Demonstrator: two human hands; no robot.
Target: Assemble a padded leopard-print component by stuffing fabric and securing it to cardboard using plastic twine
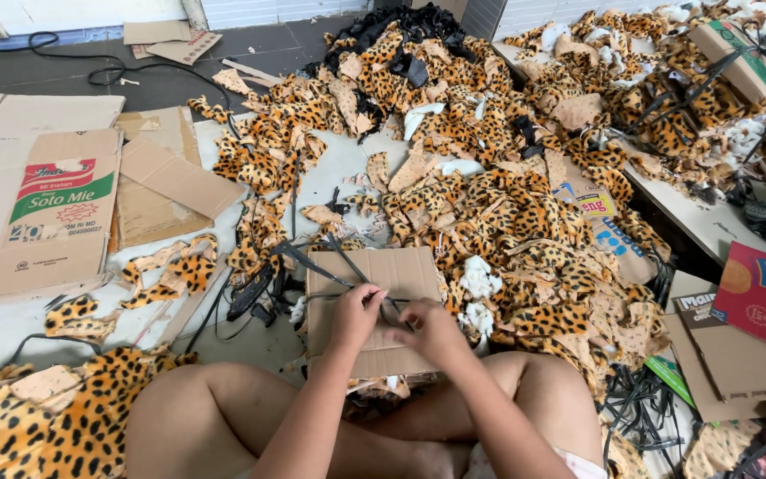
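Note:
My left hand (355,315) and my right hand (429,330) meet over a brown cardboard piece (414,271) lying in front of my crossed legs. Both pinch a thin dark strap (330,264) that runs up and to the left from my fingers. My fingers are closed on it; the part between my hands is partly hidden. A second dark strap end (299,258) crosses beside it toward the leopard-print scraps.
A large heap of leopard-print fabric pieces (507,204) covers the floor ahead and to the right. Flattened cardboard boxes (55,208) lie at the left, more boxes (755,293) at the right. Black straps (640,408) pile by my right knee. A leopard cloth (64,417) lies by my left knee.

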